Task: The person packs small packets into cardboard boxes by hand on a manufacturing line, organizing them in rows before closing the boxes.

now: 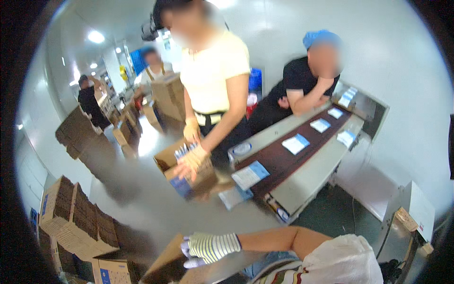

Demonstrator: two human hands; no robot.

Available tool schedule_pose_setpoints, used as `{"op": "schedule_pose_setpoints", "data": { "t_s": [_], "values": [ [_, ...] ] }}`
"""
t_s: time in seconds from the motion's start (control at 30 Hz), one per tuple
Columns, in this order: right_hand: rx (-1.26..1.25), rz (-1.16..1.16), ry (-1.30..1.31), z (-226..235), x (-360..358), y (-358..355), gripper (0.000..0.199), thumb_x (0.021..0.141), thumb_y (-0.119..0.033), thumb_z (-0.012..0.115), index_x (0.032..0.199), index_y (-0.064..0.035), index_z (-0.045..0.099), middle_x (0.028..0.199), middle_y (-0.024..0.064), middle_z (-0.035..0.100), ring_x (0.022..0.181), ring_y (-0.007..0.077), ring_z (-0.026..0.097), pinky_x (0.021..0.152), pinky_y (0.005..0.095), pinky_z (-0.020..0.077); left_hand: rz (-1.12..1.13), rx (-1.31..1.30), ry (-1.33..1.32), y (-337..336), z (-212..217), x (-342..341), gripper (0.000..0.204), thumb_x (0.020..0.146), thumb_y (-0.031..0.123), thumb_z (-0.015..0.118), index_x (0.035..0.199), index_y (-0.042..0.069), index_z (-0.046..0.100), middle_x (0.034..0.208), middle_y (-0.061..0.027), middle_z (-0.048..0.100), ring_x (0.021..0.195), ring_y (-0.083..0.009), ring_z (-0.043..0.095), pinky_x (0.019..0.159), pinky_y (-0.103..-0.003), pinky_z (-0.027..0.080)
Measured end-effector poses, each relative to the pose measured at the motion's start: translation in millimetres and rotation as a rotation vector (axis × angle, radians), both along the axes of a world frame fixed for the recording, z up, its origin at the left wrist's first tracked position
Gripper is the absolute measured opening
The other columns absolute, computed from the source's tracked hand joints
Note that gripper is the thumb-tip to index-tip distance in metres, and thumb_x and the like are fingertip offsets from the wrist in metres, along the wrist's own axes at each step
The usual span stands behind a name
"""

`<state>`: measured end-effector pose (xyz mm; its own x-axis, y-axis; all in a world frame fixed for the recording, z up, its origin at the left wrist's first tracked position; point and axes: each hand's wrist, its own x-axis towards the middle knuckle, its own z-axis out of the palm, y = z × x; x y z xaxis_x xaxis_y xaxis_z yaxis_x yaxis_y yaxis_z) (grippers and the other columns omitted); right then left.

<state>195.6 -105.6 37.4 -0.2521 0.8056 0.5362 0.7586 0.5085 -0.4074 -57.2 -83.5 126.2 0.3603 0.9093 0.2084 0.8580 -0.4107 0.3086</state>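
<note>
The head view shows the person's gloved hand [208,247] at 6 o'clock, in a striped knit glove, on a bare forearm that enters from the lower right; which hand it is cannot be told, and only this one shows. Its fingers curl together at the edge of an open cardboard carton [163,267] at the bottom of the frame; whether they clamp anything cannot be told. Toward 12 o'clock from it lies a grey surface [156,208], and on it stands a second carton [187,173] with blue and white packets upright inside, a co-worker's gloved hand [191,161] resting on it. At 3 o'clock from that carton a conveyor belt [283,158] runs up to the right, carrying flat blue and white packets [295,143] well apart from one another. Flattened carton stacks [78,217] sit at 9 o'clock.
</note>
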Motion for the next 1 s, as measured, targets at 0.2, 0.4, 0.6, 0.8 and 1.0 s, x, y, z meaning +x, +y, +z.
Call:
{"op": "schedule_pose_setpoints", "data": {
  "t_s": [0.2, 0.4, 0.6, 0.8, 1.0],
  "values": [
    [-0.202, 0.128, 0.011, 4.9, -1.1, 17.0, 0.049, 0.086, -0.044, 0.055, 0.060, -0.0023, 0.052, 0.062, 0.0170, 0.054, 0.060, 0.0367, 0.054, 0.057, 0.0454, 0.0437, -0.197, -0.164, 0.312, 35.6, -52.6, -14.5, 0.036, 0.082, 0.018, 0.056, 0.116, 0.008, 0.053, 0.097, -0.0201, 0.063, 0.088, -0.0357, 0.062, 0.077, -0.044, 0.049],
    [-0.152, 0.047, -0.429, 9.1, -6.3, 35.7, 0.029, 0.083, -0.030, 0.058, 0.095, -0.0057, 0.065, 0.102, 0.0138, 0.060, 0.095, 0.0302, 0.057, 0.079, 0.0420, 0.0470, -0.175, -0.099, 0.419, 76.9, -80.3, 25.3, 0.048, 0.093, 0.038, 0.041, 0.073, 0.001, 0.064, 0.067, -0.0204, 0.062, 0.066, -0.0382, 0.061, 0.066, -0.046, 0.049],
    [-0.193, -0.137, -0.291, -0.7, -10.8, 43.2, 0.040, 0.082, -0.036, 0.059, 0.109, -0.0081, 0.062, 0.108, 0.0122, 0.058, 0.100, 0.0296, 0.051, 0.091, 0.0438, 0.0418, -0.416, 0.121, 0.327, 33.5, -80.1, 31.9, 0.061, 0.078, 0.041, 0.064, 0.117, -0.002, 0.048, 0.099, -0.0213, 0.059, 0.100, -0.0332, 0.057, 0.081, -0.043, 0.048],
    [-0.015, -0.093, -0.096, 33.3, -20.2, 37.3, 0.054, 0.077, -0.041, 0.066, 0.117, -0.0072, 0.055, 0.117, 0.0149, 0.053, 0.108, 0.0326, 0.049, 0.093, 0.0422, 0.0402, -0.334, -0.060, 0.204, 58.4, -77.2, -2.3, 0.058, 0.070, 0.043, 0.071, 0.103, 0.000, 0.052, 0.092, -0.0234, 0.062, 0.085, -0.0388, 0.061, 0.071, -0.045, 0.050],
    [-0.266, -0.034, 0.342, 32.5, -21.0, 37.0, 0.073, 0.076, -0.035, 0.071, 0.126, 0.0066, 0.039, 0.120, 0.0258, 0.049, 0.114, 0.0346, 0.048, 0.099, 0.0398, 0.0383, -0.175, -0.227, -1.141, 29.6, -60.5, -6.1, 0.053, 0.083, 0.019, 0.068, 0.123, 0.000, 0.040, 0.113, -0.0137, 0.056, 0.099, -0.0209, 0.055, 0.086, -0.035, 0.046]
  ]
}}
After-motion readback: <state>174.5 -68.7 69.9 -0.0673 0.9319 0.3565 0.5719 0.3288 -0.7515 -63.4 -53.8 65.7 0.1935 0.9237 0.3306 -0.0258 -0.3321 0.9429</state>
